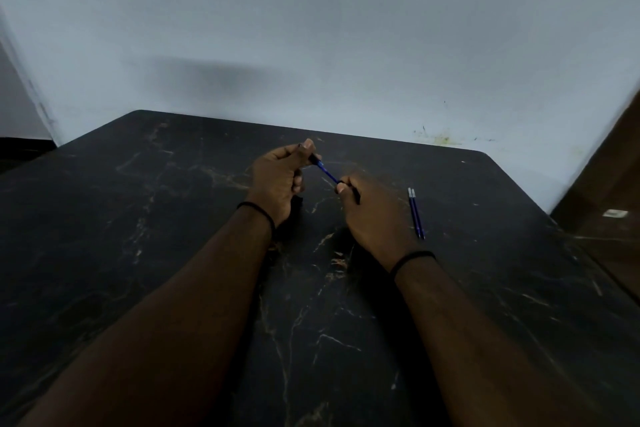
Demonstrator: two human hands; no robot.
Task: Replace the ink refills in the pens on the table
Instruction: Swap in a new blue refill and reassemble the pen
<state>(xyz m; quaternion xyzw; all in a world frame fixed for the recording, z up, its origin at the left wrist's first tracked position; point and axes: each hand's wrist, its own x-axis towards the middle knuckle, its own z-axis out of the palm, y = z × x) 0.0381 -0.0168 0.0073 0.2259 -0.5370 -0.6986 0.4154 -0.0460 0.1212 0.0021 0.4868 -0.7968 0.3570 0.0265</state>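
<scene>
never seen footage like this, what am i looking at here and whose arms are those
There is no machine here: one camera sits on a person's head, looking forward and down, so the arms are the wearer's own. The left hand and right hand are raised over a dark marbled table against a pale wall. Between them they hold a blue pen, each gripping one end with curled fingers, apparently taking it apart or putting it together. To the right, two thin blue refills lie side by side on the table. Each wrist wears a dark band.

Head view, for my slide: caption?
Both hands hold a blue pen above the table; two refills beside.
</scene>
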